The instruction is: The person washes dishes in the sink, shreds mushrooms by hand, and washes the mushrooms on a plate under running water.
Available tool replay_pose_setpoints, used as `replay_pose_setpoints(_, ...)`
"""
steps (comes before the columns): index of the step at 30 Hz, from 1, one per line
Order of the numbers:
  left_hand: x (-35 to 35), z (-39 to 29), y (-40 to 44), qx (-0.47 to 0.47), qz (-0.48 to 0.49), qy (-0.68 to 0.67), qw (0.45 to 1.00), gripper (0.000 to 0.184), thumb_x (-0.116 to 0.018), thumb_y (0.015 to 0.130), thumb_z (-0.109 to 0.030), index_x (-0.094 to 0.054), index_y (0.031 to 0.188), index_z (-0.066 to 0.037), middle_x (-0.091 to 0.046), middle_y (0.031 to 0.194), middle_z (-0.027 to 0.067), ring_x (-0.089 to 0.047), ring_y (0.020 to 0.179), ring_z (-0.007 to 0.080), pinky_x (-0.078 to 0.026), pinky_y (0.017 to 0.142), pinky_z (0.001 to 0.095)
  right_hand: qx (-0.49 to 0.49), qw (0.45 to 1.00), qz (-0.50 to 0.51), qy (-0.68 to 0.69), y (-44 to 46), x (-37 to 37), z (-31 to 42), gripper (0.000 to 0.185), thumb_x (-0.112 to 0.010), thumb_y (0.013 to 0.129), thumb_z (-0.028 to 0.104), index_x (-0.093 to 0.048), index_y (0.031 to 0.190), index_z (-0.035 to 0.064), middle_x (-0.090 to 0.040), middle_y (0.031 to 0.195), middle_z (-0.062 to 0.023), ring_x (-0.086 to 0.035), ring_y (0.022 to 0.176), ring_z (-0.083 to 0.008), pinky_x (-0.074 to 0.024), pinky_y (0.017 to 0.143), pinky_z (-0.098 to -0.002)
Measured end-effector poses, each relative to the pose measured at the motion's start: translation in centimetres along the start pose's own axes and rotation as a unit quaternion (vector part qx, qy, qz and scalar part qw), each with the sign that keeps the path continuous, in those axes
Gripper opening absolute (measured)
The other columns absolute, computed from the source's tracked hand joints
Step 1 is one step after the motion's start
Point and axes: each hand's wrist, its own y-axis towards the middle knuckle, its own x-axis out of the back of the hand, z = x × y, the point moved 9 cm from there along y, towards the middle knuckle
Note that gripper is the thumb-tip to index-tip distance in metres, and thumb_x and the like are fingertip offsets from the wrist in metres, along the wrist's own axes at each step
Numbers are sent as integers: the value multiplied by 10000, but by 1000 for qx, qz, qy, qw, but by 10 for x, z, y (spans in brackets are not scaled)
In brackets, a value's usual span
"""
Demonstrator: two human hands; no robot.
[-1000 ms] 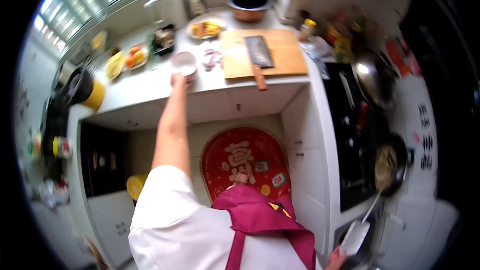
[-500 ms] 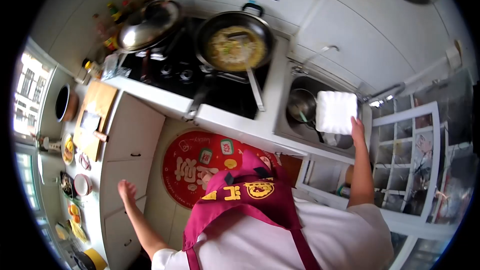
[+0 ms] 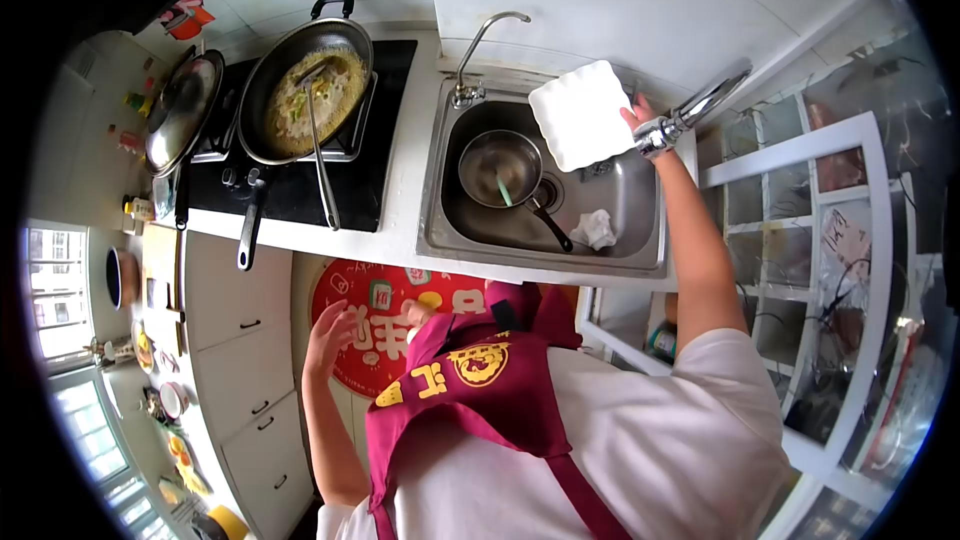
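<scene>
A: Where is the white square dish (image 3: 582,112)?
B: Up in the air, over the back edge of the sink (image 3: 635,200), toward the back right corner.
A: Who has it?
B: The right hand (image 3: 643,115). Its fingers pinch the dish's right side. I think that's to leave the flat middle clear. A shiny metal fitting (image 3: 690,115) hides some of that hand, so I can't tell just how the thumb sits.
A: And the left hand (image 3: 330,338)?
B: It holds nothing. Its fingers are loose and apart, over the red floor mat (image 3: 385,340). Maybe that arm is out for balance.
A: What's down in the sink?
B: A saucepan (image 3: 490,165), near the left edge. Its black handle points to the front edge, so it looks easy to grab. A crumpled white thing (image 3: 597,230) lies just beside the handle's end, maybe a tissue.
A: Why doesn't the wok (image 3: 250,110) roll over?
B: It sits on a metal stand on the stove (image 3: 390,140), toward the right edge. The stand must hold its round bottom. The metal spatula (image 3: 322,165) leans on the wok's rim, so its handle is out of the food.
</scene>
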Motion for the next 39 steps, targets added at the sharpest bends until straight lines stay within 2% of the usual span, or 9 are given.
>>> replay_pose_setpoints(8,-172,-109,60,-251,49,257,932,366,-515,912,-203,-505,1229,-22,-551,1217,160,-542,1116,266,-406,946,324,-176,981,41,-69,-71,-50,12,727,-520,881,448,-288,1372,-35,-372,1378,-227,-438,1219,-295,-333,1020,-349)
replay_pose_setpoints(12,-296,-192,51,-512,92,309,796,397,-525,891,-201,-472,1239,-19,-428,1322,201,-445,1185,362,-397,963,393,-368,887,55,272,-154,-61,68,389,-482,897,294,-545,1104,-30,-586,1045,-138,-606,805,-221,-541,586,-351)
replay_pose_setpoints(21,-468,-168,145,-378,101,533,750,692,-410,892,-480,-231,1412,-60,-11,1501,193,-80,1384,357,-173,1078,515,-415,825,-26,384,-227,-77,86,280,-491,861,229,-555,1008,-1,-623,933,-121,-607,841,-262,-519,623,-382)
replay_pose_setpoints(23,-494,-165,133,-411,108,468,775,648,-407,903,-433,-232,1414,-75,-53,1507,155,-87,1383,362,-175,1076,526,-370,887,-64,270,-229,-66,77,294,-470,864,228,-561,985,-24,-627,901,-171,-609,812,-310,-501,662,-413)
replay_pose_setpoints(27,-510,-168,95,-610,251,427,619,541,-400,918,-299,-265,1410,-121,-201,1486,108,-170,1377,278,-250,1060,493,-339,920,-160,115,-240,-21,88,317,-451,866,224,-570,950,-58,-608,861,-254,-587,807,-391,-441,755,-436)
replay_pose_setpoints(30,-484,-172,146,-551,65,585,592,521,-386,911,-255,-279,1403,-121,-216,1487,59,-169,1384,238,-153,1103,475,-363,904,-163,157,-250,-13,70,303,-479,874,221,-576,1017,-28,-636,924,-161,-603,847,-286,-449,775,-380)
replay_pose_setpoints(36,-397,-189,179,-293,114,211,926,493,-500,851,-184,-375,1315,-71,-446,1319,151,-493,1130,353,-414,923,473,-351,667,-94,650,-229,-97,52,337,-528,891,159,-479,1212,68,-558,1169,-66,-552,1036,-230,-433,903,-410)
replay_pose_setpoints(38,-388,-182,153,-65,259,117,956,423,-477,850,-150,-426,1256,-47,-525,1211,208,-560,996,405,-465,841,462,-325,650,-60,684,-212,-119,61,380,-544,890,164,-448,1247,75,-529,1206,-62,-518,1092,-231,-410,926,-439)
replay_pose_setpoints(39,-377,-195,156,-160,210,179,948,388,-466,848,-137,-443,1223,-39,-532,1184,225,-564,972,410,-471,819,461,-310,641,-41,701,-201,-129,66,403,-552,890,166,-433,1264,79,-515,1225,-60,-501,1120,-232,-398,937,-454)
